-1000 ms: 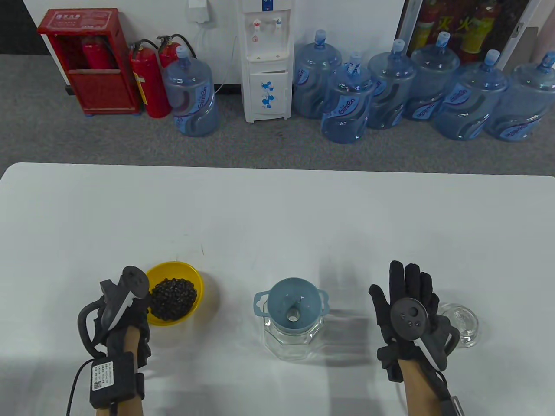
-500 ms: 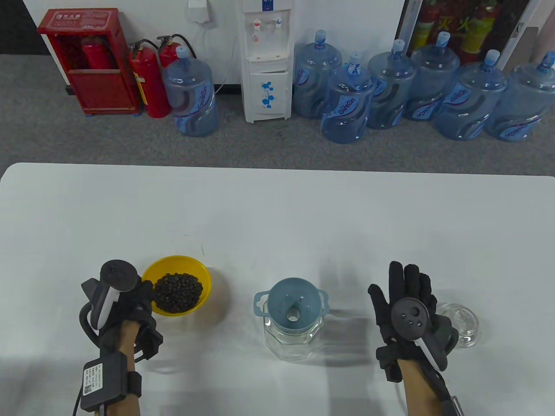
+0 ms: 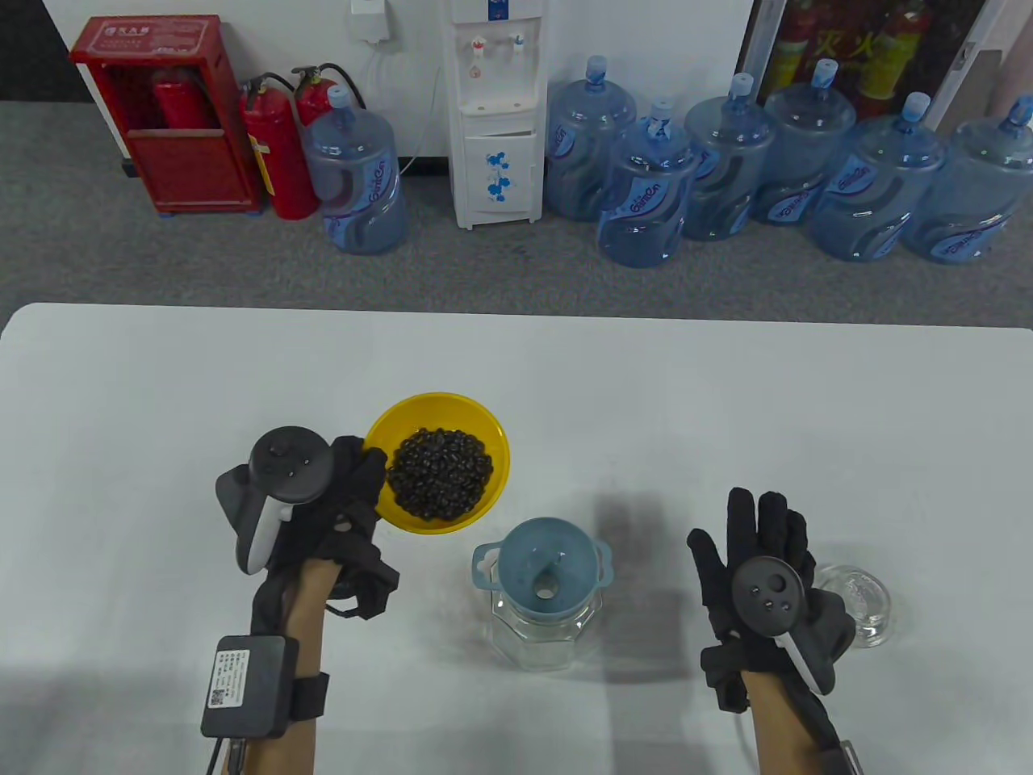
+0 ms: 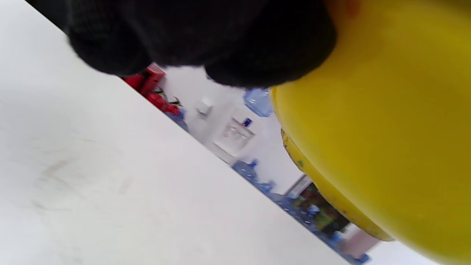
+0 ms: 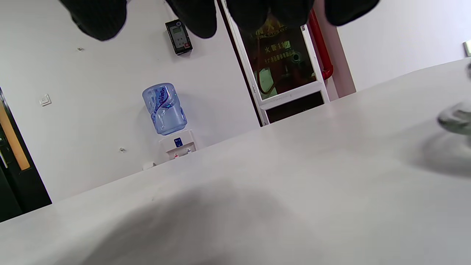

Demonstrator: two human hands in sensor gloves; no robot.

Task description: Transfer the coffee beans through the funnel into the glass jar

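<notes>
My left hand grips the left rim of a yellow bowl full of dark coffee beans and holds it lifted above the table, up and to the left of the funnel. In the left wrist view the bowl's yellow underside fills the right side under my gloved fingers. A blue funnel sits in the mouth of a clear glass jar at the table's front centre. My right hand lies flat and open on the table right of the jar, holding nothing.
A clear glass lid lies on the white table just right of my right hand; it shows blurred at the right edge of the right wrist view. Water bottles and fire extinguishers stand on the floor beyond the table.
My left hand has lifted the bowl of beans off the table and carried it up and to the right, toward the funnel. The right hand has not moved.
</notes>
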